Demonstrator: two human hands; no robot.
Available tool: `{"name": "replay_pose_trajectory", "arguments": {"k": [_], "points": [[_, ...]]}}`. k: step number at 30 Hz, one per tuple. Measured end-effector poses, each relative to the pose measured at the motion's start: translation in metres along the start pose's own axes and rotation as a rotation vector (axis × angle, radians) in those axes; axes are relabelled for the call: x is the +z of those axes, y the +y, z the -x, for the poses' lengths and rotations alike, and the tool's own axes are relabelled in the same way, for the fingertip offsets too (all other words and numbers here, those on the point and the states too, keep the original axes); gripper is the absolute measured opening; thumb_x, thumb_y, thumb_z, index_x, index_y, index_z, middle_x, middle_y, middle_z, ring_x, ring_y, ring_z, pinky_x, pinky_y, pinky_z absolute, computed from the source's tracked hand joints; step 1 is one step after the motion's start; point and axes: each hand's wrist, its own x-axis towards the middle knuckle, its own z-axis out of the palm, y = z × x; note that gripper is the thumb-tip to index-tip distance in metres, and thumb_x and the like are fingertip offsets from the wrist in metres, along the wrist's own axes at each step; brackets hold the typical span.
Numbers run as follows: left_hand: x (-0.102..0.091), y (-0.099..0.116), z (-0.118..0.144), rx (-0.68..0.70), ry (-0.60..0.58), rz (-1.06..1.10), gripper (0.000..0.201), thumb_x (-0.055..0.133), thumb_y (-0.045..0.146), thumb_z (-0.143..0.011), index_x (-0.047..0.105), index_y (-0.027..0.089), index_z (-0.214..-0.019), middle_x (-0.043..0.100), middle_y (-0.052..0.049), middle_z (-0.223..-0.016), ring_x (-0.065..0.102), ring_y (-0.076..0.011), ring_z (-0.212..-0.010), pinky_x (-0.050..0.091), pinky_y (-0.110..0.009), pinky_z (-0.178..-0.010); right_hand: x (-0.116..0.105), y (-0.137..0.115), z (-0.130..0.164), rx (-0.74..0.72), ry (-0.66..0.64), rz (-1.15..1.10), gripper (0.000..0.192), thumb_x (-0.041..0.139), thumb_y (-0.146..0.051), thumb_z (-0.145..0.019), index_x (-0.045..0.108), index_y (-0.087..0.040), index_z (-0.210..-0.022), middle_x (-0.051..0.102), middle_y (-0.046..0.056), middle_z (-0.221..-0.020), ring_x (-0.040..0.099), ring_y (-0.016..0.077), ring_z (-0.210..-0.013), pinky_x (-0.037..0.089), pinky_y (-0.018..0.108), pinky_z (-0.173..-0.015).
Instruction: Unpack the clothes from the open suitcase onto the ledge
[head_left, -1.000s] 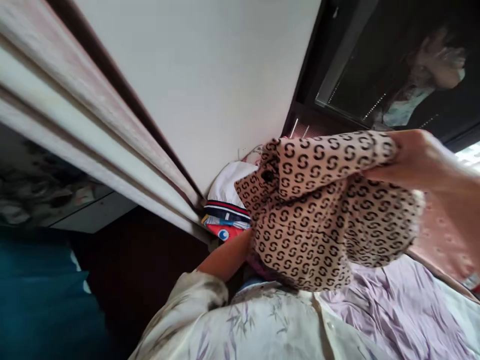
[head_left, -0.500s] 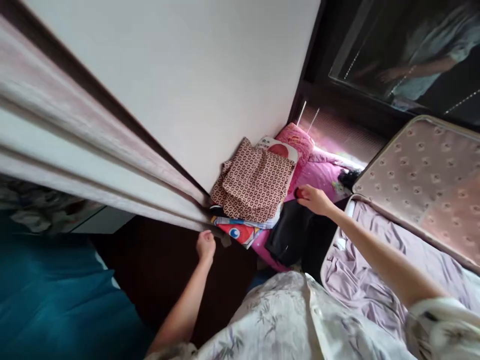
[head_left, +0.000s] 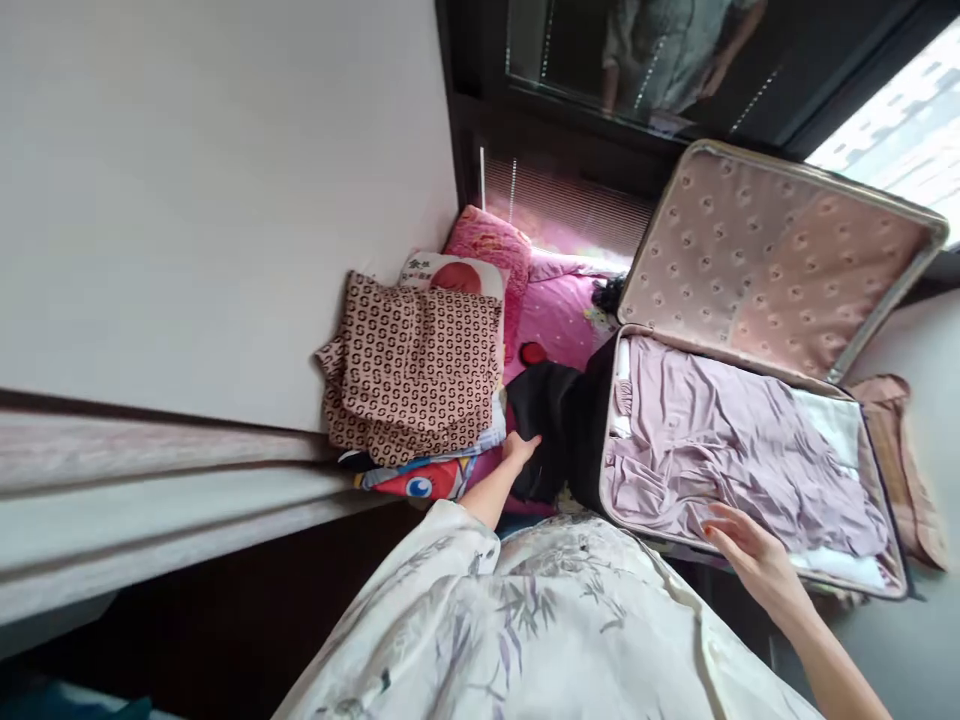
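My left hand (head_left: 519,448) is at the left edge of a black cloth (head_left: 551,395), its thumb stretched out over it. The fingers look closed on the cloth, though most of them are hidden. Over the near side of an open suitcase (head_left: 611,440) hovers my right hand (head_left: 750,552), fingers apart and holding nothing. Beneath it, a crumpled mauve cloth (head_left: 720,430) fills much of the suitcase. A small round red-and-black object (head_left: 533,353) lies on pink bedding (head_left: 559,315), just beyond the black cloth.
Left of the black cloth is a pile topped by a folded brown patterned cloth (head_left: 420,360), against a white panel (head_left: 225,200). The suitcase lid (head_left: 757,260) leans back near a dark window. Brown fabric (head_left: 900,460) sits right of the suitcase.
My right hand has let go of the small red-and-black object and moved right, over the suitcase. My left hand has come across to the black cloth. The view has swung right.
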Motion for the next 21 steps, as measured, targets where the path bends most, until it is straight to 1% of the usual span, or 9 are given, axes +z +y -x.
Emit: {"name": "replay_pose_trajectory", "arguments": {"k": [2, 5, 7, 9, 12, 14, 16, 19, 21], "points": [[0.002, 0.001, -0.007, -0.059, 0.004, 0.013, 0.044, 0.076, 0.036, -0.086, 0.063, 0.008, -0.117, 0.061, -0.032, -0.135, 0.054, -0.0426, -0.138, 0.047, -0.046, -0.105, -0.004, 0.019, 0.017, 0.055, 0.065, -0.053, 0.056, 0.084, -0.061, -0.053, 0.075, -0.028, -0.097, 0.079, 0.01, -0.084, 0.077, 0.0334, -0.084, 0.065, 0.043, -0.079], [0.009, 0.005, -0.011, -0.093, 0.027, 0.12, 0.053, 0.086, 0.029, -0.076, 0.062, 0.014, -0.12, 0.052, -0.026, -0.15, 0.039, -0.0372, -0.15, 0.038, -0.043, -0.117, -0.003, 0.045, 0.034, 0.105, 0.09, -0.1, 0.054, 0.084, -0.06, -0.055, 0.076, -0.028, -0.097, 0.08, 0.009, -0.086, 0.077, 0.0328, -0.083, 0.064, 0.044, -0.079], [0.012, 0.008, -0.011, -0.096, -0.008, 0.265, 0.059, 0.087, 0.031, -0.074, 0.06, 0.016, -0.124, 0.054, -0.022, -0.15, 0.041, -0.0319, -0.149, 0.037, -0.04, -0.119, 0.001, 0.056, 0.038, 0.118, 0.074, -0.116, 0.054, 0.083, -0.061, -0.056, 0.076, -0.027, -0.097, 0.08, 0.009, -0.086, 0.077, 0.0317, -0.081, 0.064, 0.043, -0.078], [0.013, 0.012, -0.012, -0.117, -0.096, 0.415, 0.06, 0.087, 0.038, -0.073, 0.061, 0.016, -0.123, 0.064, -0.019, -0.137, 0.055, -0.031, -0.136, 0.045, -0.042, -0.113, 0.004, 0.061, 0.037, 0.111, 0.046, -0.124, 0.056, 0.083, -0.063, -0.056, 0.076, -0.026, -0.097, 0.079, 0.009, -0.085, 0.076, 0.0302, -0.081, 0.064, 0.041, -0.079], [0.004, 0.012, -0.011, -0.146, -0.251, 0.578, 0.06, 0.088, 0.045, -0.067, 0.067, 0.012, -0.111, 0.075, -0.018, -0.105, 0.07, -0.0355, -0.109, 0.056, -0.049, -0.097, 0.007, 0.059, 0.028, 0.077, -0.003, -0.123, 0.06, 0.083, -0.064, -0.058, 0.075, -0.023, -0.102, 0.08, 0.01, -0.087, 0.076, 0.0278, -0.081, 0.063, 0.038, -0.079], [-0.011, 0.01, -0.007, -0.139, -0.308, 0.641, 0.057, 0.088, 0.044, -0.063, 0.069, 0.01, -0.105, 0.076, -0.017, -0.09, 0.073, -0.0357, -0.097, 0.059, -0.049, -0.09, 0.006, 0.057, 0.022, 0.042, -0.034, -0.124, 0.062, 0.083, -0.066, -0.061, 0.075, -0.022, -0.105, 0.08, 0.01, -0.089, 0.076, 0.0265, -0.082, 0.063, 0.037, -0.08], [-0.033, 0.007, -0.002, -0.101, -0.334, 0.724, 0.057, 0.088, 0.04, -0.061, 0.071, 0.01, -0.107, 0.076, -0.015, -0.086, 0.074, -0.034, -0.093, 0.059, -0.048, -0.089, 0.005, 0.057, 0.015, 0.008, -0.051, -0.13, 0.064, 0.082, -0.067, -0.062, 0.074, -0.023, -0.107, 0.08, 0.011, -0.091, 0.075, 0.0262, -0.083, 0.063, 0.037, -0.08], [-0.072, 0.006, 0.003, -0.005, -0.357, 0.894, 0.062, 0.087, 0.035, -0.063, 0.071, 0.011, -0.117, 0.078, -0.013, -0.091, 0.074, -0.0324, -0.091, 0.059, -0.049, -0.089, 0.006, 0.061, 0.008, -0.02, -0.08, -0.135, 0.064, 0.082, -0.069, -0.063, 0.074, -0.023, -0.106, 0.079, 0.011, -0.091, 0.075, 0.027, -0.084, 0.063, 0.037, -0.078], [-0.096, 0.007, 0.004, 0.066, -0.344, 0.938, 0.06, 0.085, 0.036, -0.07, 0.071, 0.01, -0.123, 0.078, -0.014, -0.098, 0.073, -0.0321, -0.094, 0.058, -0.05, -0.09, 0.009, 0.062, 0.002, -0.029, -0.112, -0.125, 0.065, 0.081, -0.071, -0.063, 0.073, -0.023, -0.106, 0.079, 0.011, -0.089, 0.075, 0.0271, -0.083, 0.063, 0.038, -0.077]]}}
